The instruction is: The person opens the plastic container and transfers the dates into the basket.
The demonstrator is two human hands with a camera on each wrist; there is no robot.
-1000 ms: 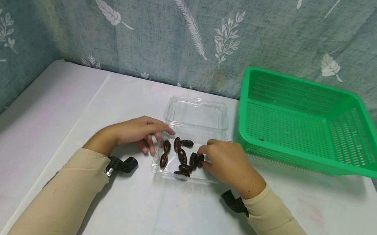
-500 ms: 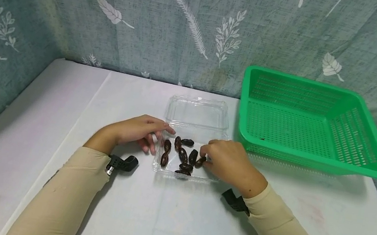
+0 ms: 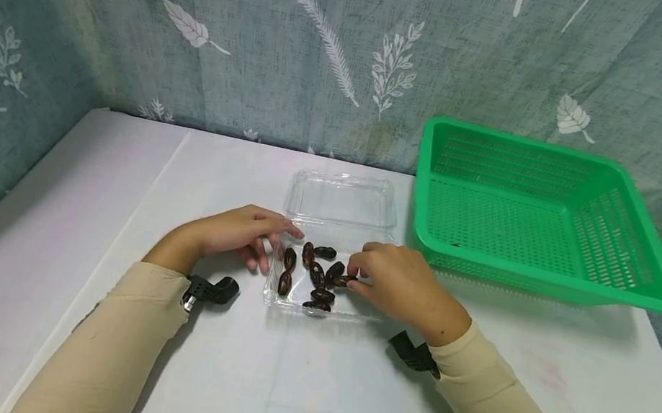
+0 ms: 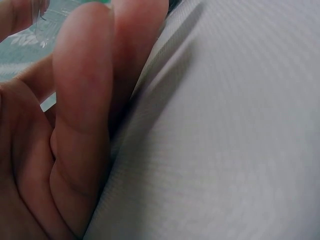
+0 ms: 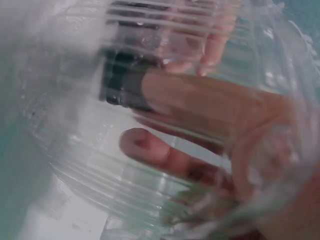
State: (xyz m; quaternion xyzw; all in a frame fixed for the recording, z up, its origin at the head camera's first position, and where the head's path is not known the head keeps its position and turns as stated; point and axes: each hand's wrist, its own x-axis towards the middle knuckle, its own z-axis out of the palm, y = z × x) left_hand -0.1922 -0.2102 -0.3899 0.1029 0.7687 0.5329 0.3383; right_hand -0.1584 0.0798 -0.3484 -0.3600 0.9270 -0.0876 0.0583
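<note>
At table centre, right hand pinches one dark oval date inside clear plastic clamshell box; left hand, fingers relaxed, steadies its rim. Advise lifting gently, keeping box braced.

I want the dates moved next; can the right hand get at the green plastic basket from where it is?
Probably yes: the right hand lies beside the green plastic basket, whose top is open, with nothing between them. It pinches a dark date, though.
</note>
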